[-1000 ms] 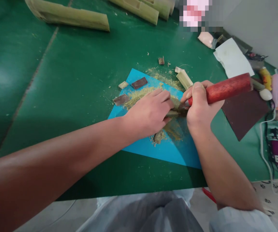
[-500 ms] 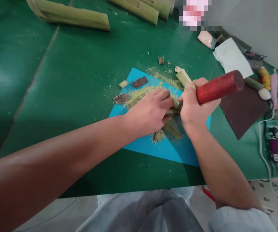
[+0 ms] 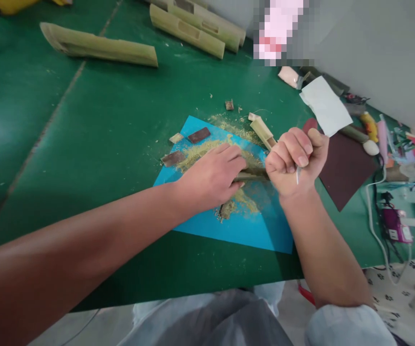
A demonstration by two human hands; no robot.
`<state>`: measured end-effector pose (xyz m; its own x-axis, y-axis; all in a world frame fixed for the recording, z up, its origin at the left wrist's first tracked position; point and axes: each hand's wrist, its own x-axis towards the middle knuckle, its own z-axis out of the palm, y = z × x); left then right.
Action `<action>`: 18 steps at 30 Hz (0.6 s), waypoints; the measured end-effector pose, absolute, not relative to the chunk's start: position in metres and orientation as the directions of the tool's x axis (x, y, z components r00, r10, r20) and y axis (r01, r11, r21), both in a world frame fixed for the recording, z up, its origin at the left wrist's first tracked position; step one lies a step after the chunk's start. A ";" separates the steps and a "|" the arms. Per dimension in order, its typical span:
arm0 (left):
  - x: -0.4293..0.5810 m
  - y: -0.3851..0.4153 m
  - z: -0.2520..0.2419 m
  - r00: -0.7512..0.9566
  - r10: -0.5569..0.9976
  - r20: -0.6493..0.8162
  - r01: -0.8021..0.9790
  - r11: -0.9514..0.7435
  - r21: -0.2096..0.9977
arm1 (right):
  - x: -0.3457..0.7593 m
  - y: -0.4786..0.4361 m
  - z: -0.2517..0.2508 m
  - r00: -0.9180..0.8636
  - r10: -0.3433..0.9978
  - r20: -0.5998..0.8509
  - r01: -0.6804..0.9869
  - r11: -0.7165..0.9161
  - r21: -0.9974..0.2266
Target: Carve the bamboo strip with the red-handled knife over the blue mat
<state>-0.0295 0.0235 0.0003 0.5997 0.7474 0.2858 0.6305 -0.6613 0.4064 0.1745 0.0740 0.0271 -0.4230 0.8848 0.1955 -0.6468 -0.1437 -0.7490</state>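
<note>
My left hand [image 3: 214, 174] presses down on a bamboo piece [image 3: 253, 176] lying over the blue sheet [image 3: 207, 235], its fingers curled around it. The bamboo's right end reaches my right hand [image 3: 295, 161], which is closed in a fist above the sheet's right side. Behind that fist shows a bit of a red wooden handle [image 3: 310, 126]. A thin pale sliver shows below the fingers; the tool's working end cannot be made out. Yellowish sawdust [image 3: 200, 156] is spread around my left hand. A cut bamboo piece [image 3: 261, 133] lies just beyond my right hand.
Brown sandpaper scraps [image 3: 199, 135] lie on the sheet, a larger brown sheet [image 3: 347, 170] to the right. Notched bamboo tubes [image 3: 185, 31] and a long bamboo piece [image 3: 102, 48] lie at the back. White paper [image 3: 326, 105], cables and a purple box [image 3: 396, 226] occupy the right.
My right hand has turned over, so its fingers now face me and the red handle is mostly hidden behind it. My left hand stays on the bamboo. The view has shifted slightly.
</note>
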 end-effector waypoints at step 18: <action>-0.031 0.024 -0.004 0.582 0.758 0.295 0.608 -0.646 0.461 | 0.158 0.059 0.033 -0.504 0.845 0.178 -0.644 -0.231 -0.729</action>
